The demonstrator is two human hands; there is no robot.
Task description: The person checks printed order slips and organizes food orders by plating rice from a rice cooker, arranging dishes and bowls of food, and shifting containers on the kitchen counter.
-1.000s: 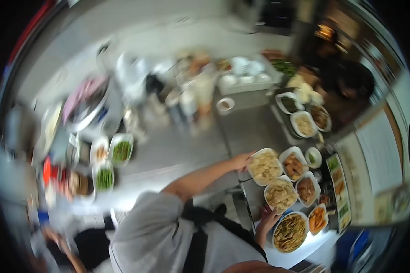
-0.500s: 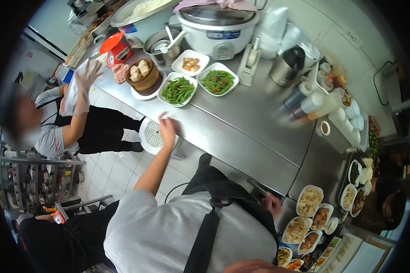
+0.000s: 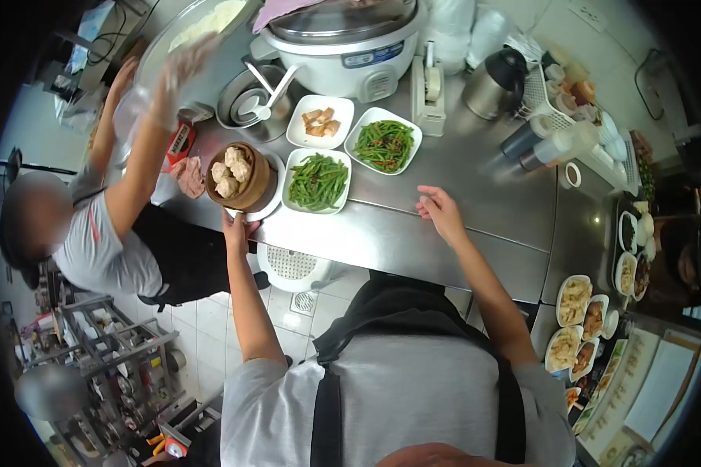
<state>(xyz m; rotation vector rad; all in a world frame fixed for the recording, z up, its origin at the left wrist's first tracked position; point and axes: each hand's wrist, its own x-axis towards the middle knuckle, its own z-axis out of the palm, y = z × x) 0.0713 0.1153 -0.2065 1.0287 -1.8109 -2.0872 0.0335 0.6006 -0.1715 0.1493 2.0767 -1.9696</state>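
My left hand [image 3: 239,231] is at the front edge of the counter, its fingers closed on the rim of a white plate [image 3: 269,204]. On that plate stands a round bamboo steamer [image 3: 251,196] with several pale dumplings [image 3: 229,173] inside. Over the bare steel to the right, my right hand [image 3: 441,212] has its fingers loosely apart and holds nothing. Beside the steamer sits a white dish of green beans [image 3: 318,180]. A second dish of green beans [image 3: 383,146] with red bits and a dish of brown chunks [image 3: 319,123] lie behind it.
At the left a co-worker [image 3: 117,241] reaches a gloved arm toward a large rice tub [image 3: 202,35]. A rice cooker [image 3: 350,47], a metal pot [image 3: 253,101], a tape dispenser [image 3: 428,93] and a steel jug [image 3: 494,82] line the back. Sauce bottles [image 3: 549,144] stand right.
My left hand has reached the steamer's plate and taken its rim. My right hand has come up from my side over the counter. The co-worker's gloved arm has moved toward the rice tub.
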